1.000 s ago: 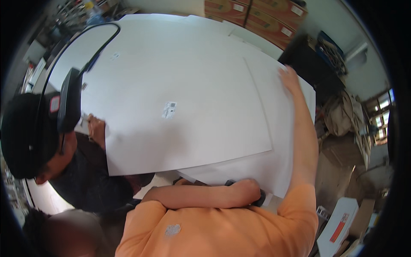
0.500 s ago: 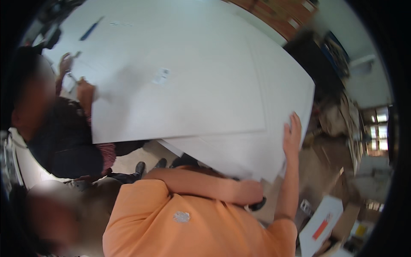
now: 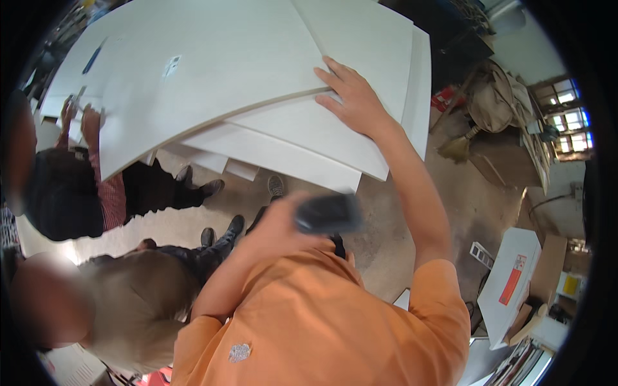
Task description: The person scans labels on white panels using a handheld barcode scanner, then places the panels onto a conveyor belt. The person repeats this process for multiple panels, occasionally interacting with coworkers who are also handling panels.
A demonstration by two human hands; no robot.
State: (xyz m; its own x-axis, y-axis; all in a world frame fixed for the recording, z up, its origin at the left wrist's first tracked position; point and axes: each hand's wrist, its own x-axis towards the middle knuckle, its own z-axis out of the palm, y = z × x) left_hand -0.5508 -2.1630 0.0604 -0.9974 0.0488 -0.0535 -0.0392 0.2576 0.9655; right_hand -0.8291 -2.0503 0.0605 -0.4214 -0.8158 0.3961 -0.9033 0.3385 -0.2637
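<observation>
My left hand (image 3: pixel 277 225) is closed round a dark, blocky object (image 3: pixel 328 213), held in front of my chest. Motion smears the object, so its kind cannot be made out. At the right-hand corner of the top white board (image 3: pixel 225 71), my right hand (image 3: pixel 354 100) lies with its fingers spread, touching the board's edge. Beneath that one, more white boards (image 3: pixel 293 125) stick out at differing angles. A small printed label (image 3: pixel 171 65) is on the top board, and a slim blue-handled tool (image 3: pixel 94 58) lies toward its far left.
At the left, a co-worker's hands (image 3: pixel 89 122) hold a small metal tool by the board edge. Another person (image 3: pixel 129 302) is close on my left. A white carton (image 3: pixel 512 283) stands lower right; a broom (image 3: pixel 457 148) and a cloth sack (image 3: pixel 492 96) are beyond the boards.
My left hand has risen from low by my waist, bringing the dark object up before my chest. My right hand has shifted from the outer board edge to the top board's corner. The view has turned.
</observation>
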